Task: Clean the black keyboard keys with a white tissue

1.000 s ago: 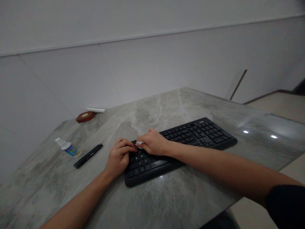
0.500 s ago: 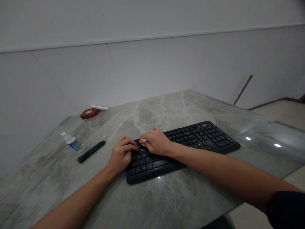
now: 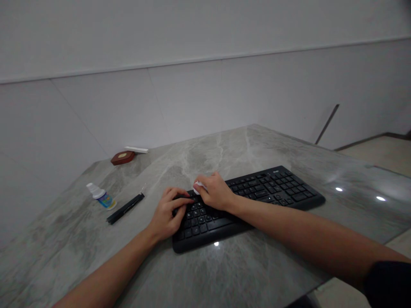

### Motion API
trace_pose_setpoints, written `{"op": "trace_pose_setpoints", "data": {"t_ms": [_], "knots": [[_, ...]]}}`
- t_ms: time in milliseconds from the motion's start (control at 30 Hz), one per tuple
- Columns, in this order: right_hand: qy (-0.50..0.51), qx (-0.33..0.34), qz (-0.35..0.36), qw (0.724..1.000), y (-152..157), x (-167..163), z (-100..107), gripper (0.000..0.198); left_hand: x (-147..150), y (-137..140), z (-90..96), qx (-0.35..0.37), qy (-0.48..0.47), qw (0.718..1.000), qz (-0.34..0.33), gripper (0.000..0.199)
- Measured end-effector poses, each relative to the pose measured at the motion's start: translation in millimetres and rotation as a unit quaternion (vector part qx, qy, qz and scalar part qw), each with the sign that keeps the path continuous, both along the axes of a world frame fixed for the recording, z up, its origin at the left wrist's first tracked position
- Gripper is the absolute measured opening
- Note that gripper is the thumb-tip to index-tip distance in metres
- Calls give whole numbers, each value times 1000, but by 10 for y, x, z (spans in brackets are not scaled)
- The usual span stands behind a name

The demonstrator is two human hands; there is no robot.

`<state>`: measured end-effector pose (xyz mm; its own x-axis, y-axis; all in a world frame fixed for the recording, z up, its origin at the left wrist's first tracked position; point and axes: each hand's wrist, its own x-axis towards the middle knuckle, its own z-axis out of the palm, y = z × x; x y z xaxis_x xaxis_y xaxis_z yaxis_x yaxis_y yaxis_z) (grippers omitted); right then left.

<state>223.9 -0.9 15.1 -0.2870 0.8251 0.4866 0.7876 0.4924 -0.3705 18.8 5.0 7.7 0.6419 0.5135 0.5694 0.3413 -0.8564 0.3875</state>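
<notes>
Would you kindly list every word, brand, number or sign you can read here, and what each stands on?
No text is legible.
Black keyboard: a pale logo near its far edge, too blurred; key markings, too small.
White bottle: blue-and-yellow label, any print too blurred.
Reddish-brown box: pale patch on top, any lettering too small.

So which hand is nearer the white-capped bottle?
Left. The left hand is right of the bottle, at the left end of the keyboard; the right hand is farther right.
</notes>
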Motion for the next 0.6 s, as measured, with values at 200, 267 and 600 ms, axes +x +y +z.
{"op": "trace_pose_setpoints", "data": {"t_ms": [200,267,600], "knots": [[-56,-19,49,997,11,-5,-21,18,15,-18,9,11,27,1000,1,28],[-61,-14,49,997,12,-7,-21,19,17,-16,6,11,29,1000,0,28],[-66,-13,11,998,-7,-6,14,20,21,-29,22,16,30,999,0,25]]}}
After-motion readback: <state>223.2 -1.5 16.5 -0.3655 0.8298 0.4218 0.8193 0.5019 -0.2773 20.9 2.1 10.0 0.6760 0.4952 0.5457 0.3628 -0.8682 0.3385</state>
